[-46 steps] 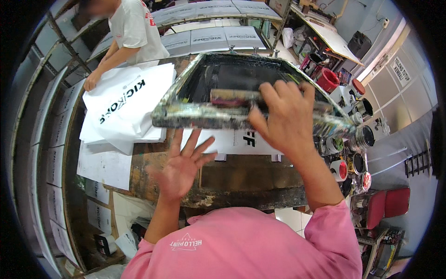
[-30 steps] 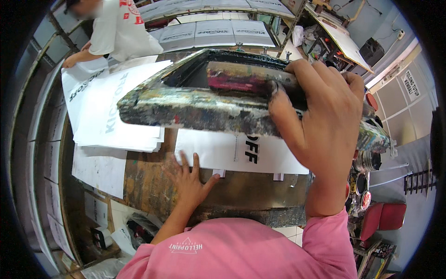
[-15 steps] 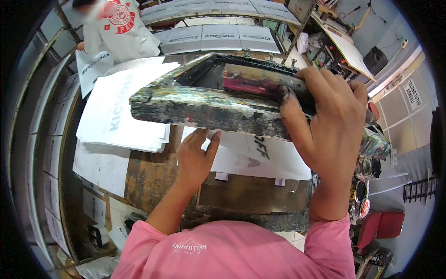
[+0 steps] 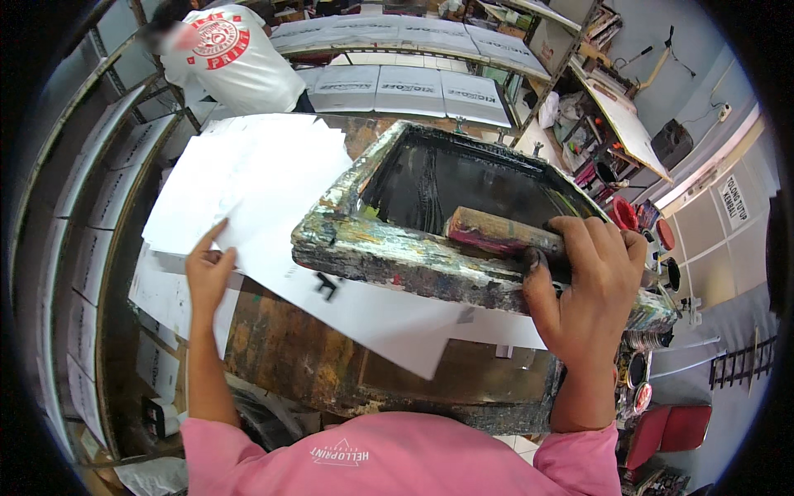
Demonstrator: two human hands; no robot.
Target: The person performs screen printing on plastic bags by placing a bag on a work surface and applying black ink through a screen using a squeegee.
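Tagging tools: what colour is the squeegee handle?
Squeegee handle: brown, stained pinkish-red; head view shows it.

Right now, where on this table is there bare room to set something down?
Bare brown tabletop lies between the slanting white sheet and the near edge. It's crowded at the paper stack, left, and under the raised frame.

Paint-crusted frame (image 4: 397, 255), tilted over white sheet (image 4: 380, 324)

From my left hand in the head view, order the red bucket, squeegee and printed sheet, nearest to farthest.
1. Printed sheet: at the left hand.
2. Squeegee: rightward, in the right hand.
3. Red bucket: far right, past the screen frame.
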